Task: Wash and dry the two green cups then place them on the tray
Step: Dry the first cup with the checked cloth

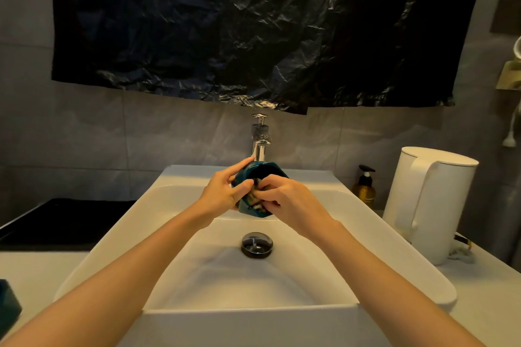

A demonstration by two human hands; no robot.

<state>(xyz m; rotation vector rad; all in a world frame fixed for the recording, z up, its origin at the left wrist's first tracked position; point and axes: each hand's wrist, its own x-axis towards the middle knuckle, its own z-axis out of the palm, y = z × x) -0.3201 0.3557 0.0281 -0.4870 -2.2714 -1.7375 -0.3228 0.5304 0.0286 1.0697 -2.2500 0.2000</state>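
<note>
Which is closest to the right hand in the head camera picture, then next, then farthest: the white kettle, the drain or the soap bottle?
From the right hand:
1. drain, just below it, in the sink.
2. soap bottle, off to the right.
3. white kettle, farther right, past the bottle.

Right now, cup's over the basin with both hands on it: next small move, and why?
Probably sweep the right hand round the inner wall of the green cup. The left hand grips it tilted over the sink, the right hand's fingers pinch a dark wad inside its mouth, and no water shows from the faucet, so scrubbing looks unfinished.
</note>
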